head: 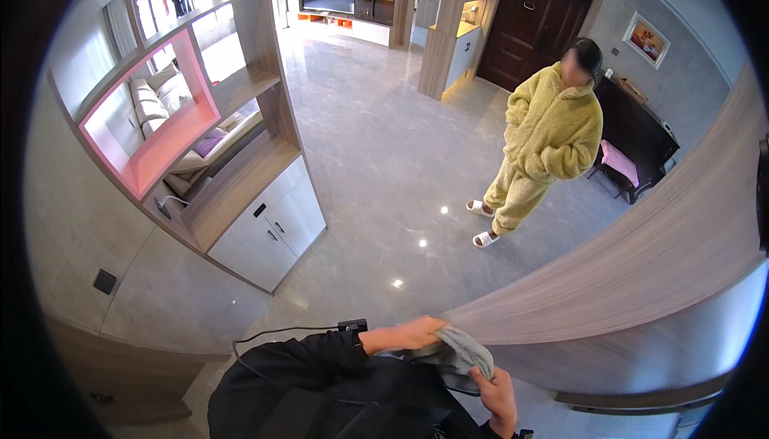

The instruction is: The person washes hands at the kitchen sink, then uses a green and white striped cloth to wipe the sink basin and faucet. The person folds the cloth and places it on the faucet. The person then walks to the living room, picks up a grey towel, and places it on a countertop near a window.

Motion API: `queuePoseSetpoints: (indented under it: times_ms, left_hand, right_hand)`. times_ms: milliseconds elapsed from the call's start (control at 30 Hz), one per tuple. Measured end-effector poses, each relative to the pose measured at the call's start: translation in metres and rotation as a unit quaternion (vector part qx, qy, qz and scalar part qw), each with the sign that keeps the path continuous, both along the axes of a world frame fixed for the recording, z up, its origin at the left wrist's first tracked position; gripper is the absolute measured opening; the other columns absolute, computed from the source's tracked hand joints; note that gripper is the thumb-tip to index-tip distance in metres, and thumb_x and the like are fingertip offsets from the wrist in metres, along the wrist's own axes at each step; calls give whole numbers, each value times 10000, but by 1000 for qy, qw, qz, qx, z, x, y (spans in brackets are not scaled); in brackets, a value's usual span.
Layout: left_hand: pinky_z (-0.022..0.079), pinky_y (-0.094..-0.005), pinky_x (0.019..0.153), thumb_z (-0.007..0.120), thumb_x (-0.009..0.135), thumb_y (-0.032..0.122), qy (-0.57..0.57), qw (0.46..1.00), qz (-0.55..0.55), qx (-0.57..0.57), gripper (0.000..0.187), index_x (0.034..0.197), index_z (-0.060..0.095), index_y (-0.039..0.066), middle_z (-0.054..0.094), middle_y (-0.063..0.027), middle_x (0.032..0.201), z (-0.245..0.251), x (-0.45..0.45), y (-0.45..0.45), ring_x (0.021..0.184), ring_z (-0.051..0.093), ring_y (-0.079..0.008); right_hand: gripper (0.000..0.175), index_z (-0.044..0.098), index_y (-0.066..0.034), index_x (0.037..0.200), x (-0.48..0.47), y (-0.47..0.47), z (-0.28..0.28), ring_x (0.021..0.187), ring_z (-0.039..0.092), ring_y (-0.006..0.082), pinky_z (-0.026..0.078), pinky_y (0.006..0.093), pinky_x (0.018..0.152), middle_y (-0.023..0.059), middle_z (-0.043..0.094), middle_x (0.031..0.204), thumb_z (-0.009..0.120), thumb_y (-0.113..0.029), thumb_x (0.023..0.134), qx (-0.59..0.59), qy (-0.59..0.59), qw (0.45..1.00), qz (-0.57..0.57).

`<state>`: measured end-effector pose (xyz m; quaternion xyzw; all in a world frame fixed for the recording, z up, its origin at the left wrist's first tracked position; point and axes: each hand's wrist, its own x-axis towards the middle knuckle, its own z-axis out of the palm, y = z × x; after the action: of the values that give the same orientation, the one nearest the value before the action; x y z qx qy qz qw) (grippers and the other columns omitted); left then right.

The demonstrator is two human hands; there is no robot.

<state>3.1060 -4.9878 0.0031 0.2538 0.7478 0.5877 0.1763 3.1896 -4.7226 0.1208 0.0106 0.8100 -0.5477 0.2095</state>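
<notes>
A grey cloth (465, 349) with a soft pile is bunched between my two hands, close in front of my dark jacket. My left hand (414, 332) grips its upper left end, the fingers closed around the fabric. Lower and to the right, my right hand (497, 394) pinches the other end, thumb on top. Part of the cloth is hidden behind my hands and sleeve. A thin black cable (282, 332) runs from a small black device (352, 325) at my left cuff.
A person in a yellow fleece suit (553, 126) stands on the grey tiled floor (372, 156). A shelf unit with white cabinet doors (273, 223) is at left. A wood-grain panel (577, 295) curves along the right. Farther back are a dark door (531, 24) and a pink-topped stool (619, 162).
</notes>
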Motion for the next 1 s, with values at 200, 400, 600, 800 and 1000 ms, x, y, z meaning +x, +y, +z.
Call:
queuePoseSetpoints:
  times_ms: [200,400,600,800,1000]
  left_hand:
    - [530,-473,697,607,893,121,113,987,95,-69,179,1062,638,71,680,-218,875,42,-15,-16,802,659,-447]
    - [523,-501,640,641,863,159,206,957,151,-136,164,1008,665,86,684,-179,790,56,-34,-23,731,661,-433]
    - [526,-458,605,669,866,142,166,956,197,-138,130,971,669,65,653,-205,759,61,-58,-38,709,649,-436]
    - [506,-482,613,664,893,185,151,955,220,-131,139,949,631,61,666,-197,815,31,-111,-84,750,629,-454]
    - [502,-506,657,663,916,201,85,972,206,-76,148,947,624,61,653,-229,837,10,-191,-158,813,610,-482]
  right_hand:
    - [397,682,39,1163,-19,-2,-9,840,619,170,518,365,794,184,731,932,697,-323,1003,13,65,997,25]
    - [347,645,9,1217,-33,-8,-37,859,625,335,511,392,820,196,670,965,667,-269,1010,67,171,976,118]
    - [259,646,25,1165,-61,-26,-58,859,620,325,510,384,829,189,662,955,632,-187,1017,-27,141,989,23]
    - [244,647,13,1221,-123,-72,-69,962,618,161,493,332,877,143,700,1023,591,-102,1013,-30,32,999,-10]
    - [309,647,17,1285,-220,-149,-76,1036,621,139,479,305,938,65,729,1110,607,-85,996,-129,76,988,-48]
